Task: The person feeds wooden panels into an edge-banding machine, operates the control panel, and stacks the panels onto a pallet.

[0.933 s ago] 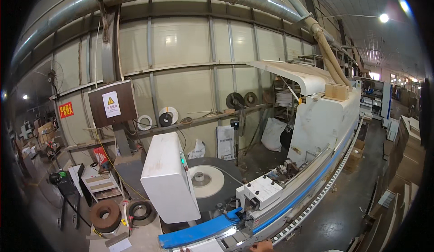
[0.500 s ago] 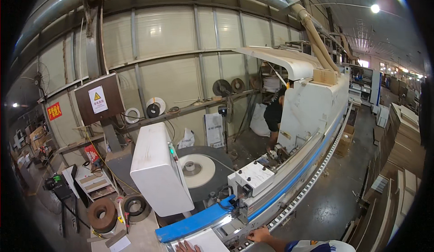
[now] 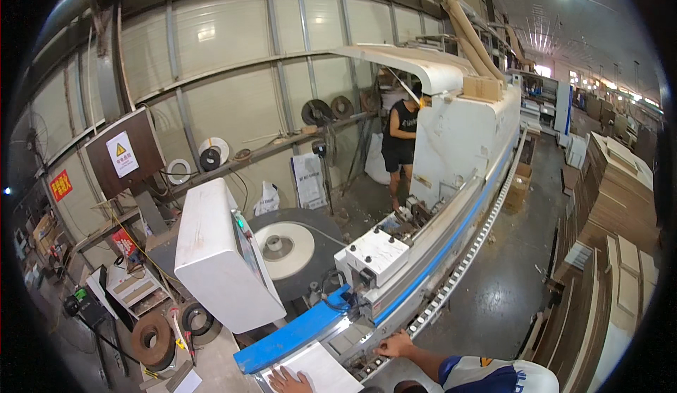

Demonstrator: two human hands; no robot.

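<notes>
My left hand lies flat, fingers spread, on a white panel at the bottom of the view. The panel rests beside a blue guide bar at the near end of a long white machine. To the right, my right hand is bent over the machine's roller rail, its fingers curled down at the edge; their tips are hard to see. A white control box stands just left of the blue bar. Behind that box sits a turntable with a pale disc.
A co-worker in dark clothes stands behind the machine. Stacked panels line the right side, past a grey floor aisle. Brown edge-band rolls lie on a bench at lower left. A cardboard box sits beside the rail.
My view has shifted, so the machine sits farther left. More of the white panel and my right arm shows. The co-worker is more fully visible. Both hands keep nearly the same places.
</notes>
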